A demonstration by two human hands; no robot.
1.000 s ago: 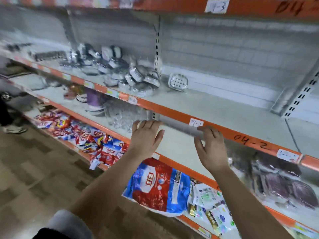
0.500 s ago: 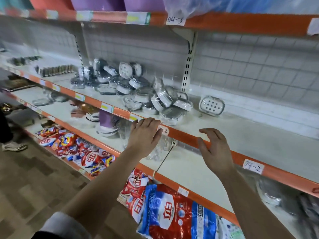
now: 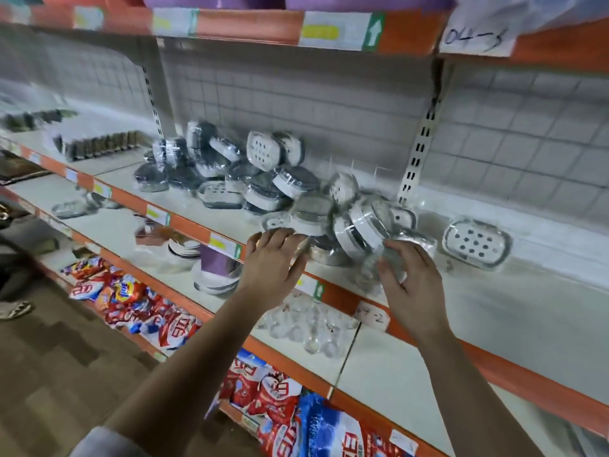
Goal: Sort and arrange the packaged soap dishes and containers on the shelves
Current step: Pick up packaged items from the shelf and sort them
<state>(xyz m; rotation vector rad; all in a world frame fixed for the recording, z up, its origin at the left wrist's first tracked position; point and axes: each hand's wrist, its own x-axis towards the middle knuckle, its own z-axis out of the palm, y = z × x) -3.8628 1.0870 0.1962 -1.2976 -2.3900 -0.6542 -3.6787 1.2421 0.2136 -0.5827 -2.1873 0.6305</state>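
Shelf edge (image 3: 188, 225) under left hand (image 3: 273, 258) and right hand (image 3: 408, 285); soap dishes (image 3: 290, 184) just beyond.

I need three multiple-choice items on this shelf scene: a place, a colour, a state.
1. Where does the lone soap dish lie?
A right of the pile
B on the floor
C on the top shelf

2. What colour is the shelf edge?
A green
B orange
C black

3. How is the left hand?
A a fist
B fingers straight
C gripping a red bag

Answers: A, it sits apart, to the right of the heap; B, the strip is orange; B, its fingers reach out straight.
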